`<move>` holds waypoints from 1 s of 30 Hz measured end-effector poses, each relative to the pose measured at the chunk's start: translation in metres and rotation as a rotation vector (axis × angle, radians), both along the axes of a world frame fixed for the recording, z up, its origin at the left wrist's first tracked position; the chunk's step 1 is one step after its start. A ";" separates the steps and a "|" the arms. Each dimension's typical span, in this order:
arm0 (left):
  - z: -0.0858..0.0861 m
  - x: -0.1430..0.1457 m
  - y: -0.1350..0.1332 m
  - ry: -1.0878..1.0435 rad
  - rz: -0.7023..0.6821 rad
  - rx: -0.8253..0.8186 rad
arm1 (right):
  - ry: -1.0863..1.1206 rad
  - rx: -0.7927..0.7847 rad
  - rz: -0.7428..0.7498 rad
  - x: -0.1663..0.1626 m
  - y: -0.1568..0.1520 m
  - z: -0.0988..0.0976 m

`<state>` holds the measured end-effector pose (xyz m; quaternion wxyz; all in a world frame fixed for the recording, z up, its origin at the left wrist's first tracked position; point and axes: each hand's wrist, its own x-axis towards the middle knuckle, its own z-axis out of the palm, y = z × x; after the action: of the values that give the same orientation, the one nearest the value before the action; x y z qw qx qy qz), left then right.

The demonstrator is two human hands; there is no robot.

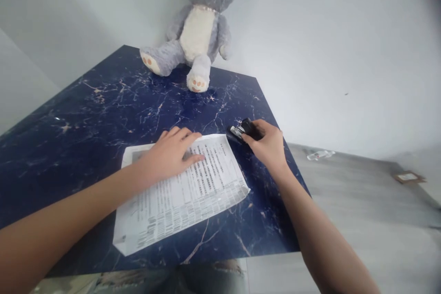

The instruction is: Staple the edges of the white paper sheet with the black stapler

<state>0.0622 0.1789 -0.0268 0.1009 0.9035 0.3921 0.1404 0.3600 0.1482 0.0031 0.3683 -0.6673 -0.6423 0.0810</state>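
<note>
The paper I'm looking at is white, a bit curled at the edges, crammed with dark print, toward five o'clock on the blue table. Left hand is spread over it, gripping nothing. Right hand is pinching a stapler, black with a pale patch, by the paper's one o'clock corner.

The single view is head-worn, looking forward and down from above the near edge of the worktop, close enough for the left hand and right hand to sit mid-frame, with wall across the top and floor at lower right
</note>
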 end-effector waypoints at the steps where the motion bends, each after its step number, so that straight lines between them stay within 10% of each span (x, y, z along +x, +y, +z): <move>1: 0.001 -0.002 0.003 0.013 0.026 0.029 | -0.019 -0.017 0.012 0.000 0.000 -0.001; 30: 0.010 -0.008 0.005 -0.087 0.224 0.012 | -0.037 -0.211 0.295 -0.015 -0.011 0.012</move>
<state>0.0538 0.1842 -0.0171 0.0961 0.8478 0.4849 0.1922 0.3447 0.1372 0.0155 0.2685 -0.6021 -0.7278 0.1888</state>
